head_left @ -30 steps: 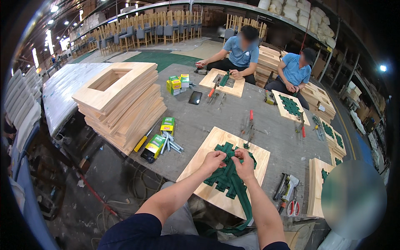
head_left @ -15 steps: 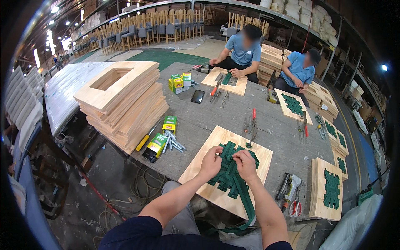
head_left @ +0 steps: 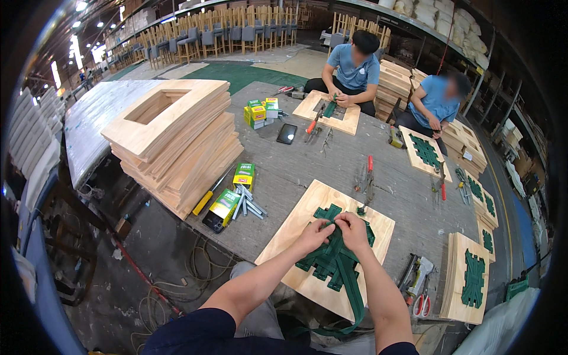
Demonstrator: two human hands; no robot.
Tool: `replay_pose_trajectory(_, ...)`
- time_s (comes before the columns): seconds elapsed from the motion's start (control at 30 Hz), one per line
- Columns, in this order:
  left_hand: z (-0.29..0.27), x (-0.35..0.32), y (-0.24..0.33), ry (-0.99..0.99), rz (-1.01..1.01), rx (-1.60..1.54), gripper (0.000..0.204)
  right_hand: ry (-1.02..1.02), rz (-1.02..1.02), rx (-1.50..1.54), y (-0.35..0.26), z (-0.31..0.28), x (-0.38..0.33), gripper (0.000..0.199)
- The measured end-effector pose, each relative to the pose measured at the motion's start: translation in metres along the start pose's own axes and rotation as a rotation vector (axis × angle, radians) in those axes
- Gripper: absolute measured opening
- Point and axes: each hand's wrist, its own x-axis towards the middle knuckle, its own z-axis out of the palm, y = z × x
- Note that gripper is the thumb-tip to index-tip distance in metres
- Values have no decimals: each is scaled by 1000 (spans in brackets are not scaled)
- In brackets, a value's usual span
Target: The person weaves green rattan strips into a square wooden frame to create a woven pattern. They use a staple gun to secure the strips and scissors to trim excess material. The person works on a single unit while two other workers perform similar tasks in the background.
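Both hands pinch green webbing over a wooden frame.
The left hand (head_left: 312, 234) and right hand (head_left: 351, 228) each close their grip on the green webbing (head_left: 334, 260), woven across the wooden frame (head_left: 307, 210) lying on the bench (head_left: 284, 165); staple boxes (head_left: 234, 192) lie nearby.

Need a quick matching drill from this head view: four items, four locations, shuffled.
Items:
1. green webbing
2. stack of wooden frames
3. black phone
4. red-handled scissors

Places:
A. far left of the table
B. under both hands on the near plywood board
C. table middle, toward the far workers
D. right of the near board

Pairs: 1-B, 2-A, 3-C, 4-D
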Motion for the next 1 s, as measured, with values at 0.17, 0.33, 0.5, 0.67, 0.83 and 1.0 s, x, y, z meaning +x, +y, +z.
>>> replay_pose_trajectory(0.17, -5, 14, -17, -44, -153, -19, 53, -138, 211, -120, 42, 17, 52, 14)
replay_pose_trajectory(0.33, -26, 32, -27, 381, 326, 600, 51, -173, 271, -256, 61, 36, 89, 16)
replay_pose_trajectory(0.5, -33, 51, -31, 289, 561, 1013, 59, -170, 178, -392, 67, 49, 102, 15)
replay_pose_trajectory(0.67, -29, 59, -43, 261, 567, 1186, 58, -167, 187, -412, 62, 54, 101, 14)
replay_pose_trajectory(0.83, -29, 60, -42, 241, 576, 1225, 59, -160, 261, -365, 65, 52, 106, 13)
replay_pose_trajectory(1.0, -29, 61, -40, 228, 511, 1182, 60, -148, 270, -353, 67, 53, 112, 18)
